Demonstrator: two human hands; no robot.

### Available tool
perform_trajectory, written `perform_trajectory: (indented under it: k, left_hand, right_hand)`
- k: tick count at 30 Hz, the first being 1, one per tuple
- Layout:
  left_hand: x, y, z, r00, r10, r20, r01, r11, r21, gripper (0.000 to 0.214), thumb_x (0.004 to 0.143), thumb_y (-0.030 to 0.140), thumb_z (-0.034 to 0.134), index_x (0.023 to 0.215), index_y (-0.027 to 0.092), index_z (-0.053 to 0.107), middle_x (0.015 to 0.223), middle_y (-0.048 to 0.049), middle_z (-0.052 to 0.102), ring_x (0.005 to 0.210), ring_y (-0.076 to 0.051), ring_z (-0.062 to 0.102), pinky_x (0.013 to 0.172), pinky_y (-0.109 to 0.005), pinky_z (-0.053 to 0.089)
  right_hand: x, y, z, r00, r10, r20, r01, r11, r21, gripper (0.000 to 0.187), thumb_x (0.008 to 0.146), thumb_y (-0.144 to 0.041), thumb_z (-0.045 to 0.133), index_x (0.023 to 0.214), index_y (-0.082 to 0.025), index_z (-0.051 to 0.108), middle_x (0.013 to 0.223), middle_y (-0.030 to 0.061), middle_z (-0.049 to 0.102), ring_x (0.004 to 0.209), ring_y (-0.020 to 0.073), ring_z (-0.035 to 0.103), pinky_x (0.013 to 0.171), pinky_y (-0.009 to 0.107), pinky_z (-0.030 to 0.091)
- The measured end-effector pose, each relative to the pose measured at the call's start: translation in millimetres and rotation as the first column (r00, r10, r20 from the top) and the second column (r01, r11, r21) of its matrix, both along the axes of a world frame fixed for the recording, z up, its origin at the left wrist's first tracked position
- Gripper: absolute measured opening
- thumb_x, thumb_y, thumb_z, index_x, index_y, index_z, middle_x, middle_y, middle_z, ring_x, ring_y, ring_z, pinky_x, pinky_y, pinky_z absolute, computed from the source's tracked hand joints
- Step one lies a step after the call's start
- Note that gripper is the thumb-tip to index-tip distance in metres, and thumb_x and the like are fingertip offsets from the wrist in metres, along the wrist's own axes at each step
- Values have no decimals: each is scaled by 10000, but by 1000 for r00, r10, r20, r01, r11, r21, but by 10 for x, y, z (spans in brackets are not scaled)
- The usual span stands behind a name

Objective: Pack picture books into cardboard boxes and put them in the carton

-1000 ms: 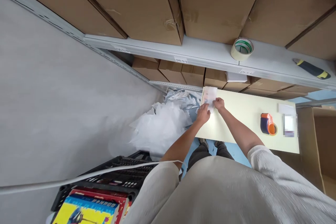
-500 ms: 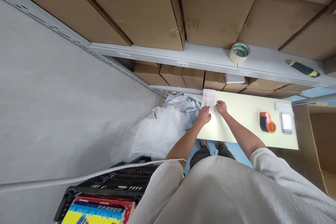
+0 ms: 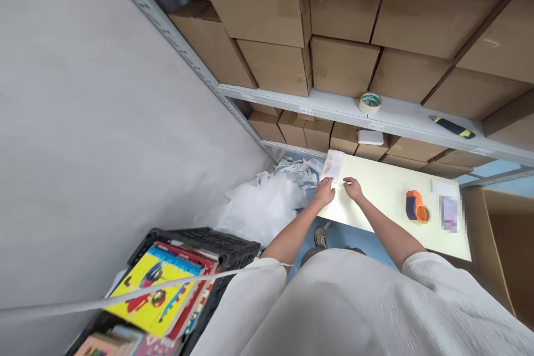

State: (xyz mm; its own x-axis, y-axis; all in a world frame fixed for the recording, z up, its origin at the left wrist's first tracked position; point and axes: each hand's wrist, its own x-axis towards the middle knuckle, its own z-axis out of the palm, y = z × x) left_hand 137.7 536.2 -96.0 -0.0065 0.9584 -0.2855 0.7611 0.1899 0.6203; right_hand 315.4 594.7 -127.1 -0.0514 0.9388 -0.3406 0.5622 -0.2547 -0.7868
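Observation:
On the left end of the pale yellow table (image 3: 377,183) lies a flat, whitish-pink printed piece (image 3: 334,166); whether it is a paper sheet or a thin packet is unclear. My left hand (image 3: 325,191) is at its near edge, fingers stretched out and touching or just beside it. A short way to the right, my right hand (image 3: 354,188) hovers low over the table, its fingers bent and thumb close to them. Anything pinched there is too small to make out. An orange and dark blue tape dispenser (image 3: 416,207) stands farther right.
Crumpled white wrapping (image 3: 267,200) heaps left of the table. Behind, a metal shelf (image 3: 334,104) carries cardboard boxes, a tape roll (image 3: 370,103) and a utility knife (image 3: 453,127). A black crate (image 3: 233,247) with books (image 3: 156,289) is lower left; an open carton (image 3: 486,245) is right.
My left hand has drawn back toward me from the printed piece to its near edge. My right hand has also come slightly nearer. The view has turned, showing more of the crate.

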Motion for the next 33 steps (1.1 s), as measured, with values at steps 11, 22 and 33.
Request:
perform_trajectory:
  k: [11, 22, 33]
  left_hand:
    - [423, -1158, 330, 964, 265, -34, -260, 960, 98, 566, 996, 183, 590, 1559, 229, 556, 1667, -139, 513, 1555, -325, 466, 1294, -515, 386]
    - [98, -2553, 736, 818, 574, -44, -546, 798, 256, 568, 986, 200, 604, 1549, 260, 570, 1661, -127, 519, 1552, -323, 461, 1285, -520, 397]
    - [-521, -4675, 1186, 555, 830, -61, -729, 520, 444, 555, 994, 162, 550, 1542, 244, 583, 1658, -111, 519, 1541, -294, 456, 1284, -486, 390]
  right_hand:
    - [259, -581, 196, 948, 309, -80, -296, 946, 135, 279, 828, -205, 575, 1027, -217, 770, 1168, 77, 787, 1095, 212, 725, 1101, 393, 557]
    - [-637, -1491, 549, 752, 648, -119, -619, 756, 212, 276, 837, -236, 594, 1051, -220, 767, 1172, 76, 789, 1025, 220, 734, 1078, 410, 566]
    - [-2040, -3313, 1136, 337, 935, -112, -833, 352, 427, 297, 883, -242, 588, 1114, -216, 773, 1227, 100, 757, 1121, 250, 698, 1094, 418, 557]
